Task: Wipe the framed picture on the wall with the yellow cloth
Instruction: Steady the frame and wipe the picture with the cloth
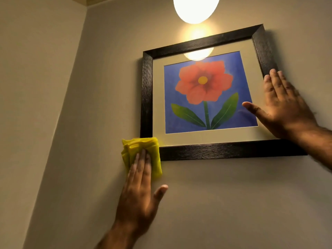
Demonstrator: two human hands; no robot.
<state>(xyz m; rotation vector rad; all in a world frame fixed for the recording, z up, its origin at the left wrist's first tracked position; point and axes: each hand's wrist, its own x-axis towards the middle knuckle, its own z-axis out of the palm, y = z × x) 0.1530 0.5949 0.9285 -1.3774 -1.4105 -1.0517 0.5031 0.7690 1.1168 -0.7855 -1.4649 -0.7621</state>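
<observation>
A square picture in a dark, wood-grained frame (231, 151) hangs tilted on a plain beige wall (233, 203), its right side riding higher than its left. Behind the glass, a red flower on a blue ground sits inside a pale mount. The left hand (139, 196) lies flat, fingers together and thumb spread, pressing a folded yellow cloth (154, 155) against the wall at the frame's lower left corner; the cloth touches that corner but lies mostly on the wall. The right hand (285, 106) is open and flat, holding nothing, its fingers across the frame's right edge and its thumb resting on the glass

The likeliest trouble is the frame swinging or slipping off its hanger, which I cannot see, if the cloth pushes upward harder than the bracing hand resists. The bare thumb may leave a smear on the glass. The cloth is only pinned by flat fingers, so a quick stroke could let it drop

A glowing white globe lamp (195, 8) hangs just above, and its reflection glares across the top of the glass, which may hide dust there. Nothing else stands between the cloth and the picture
</observation>
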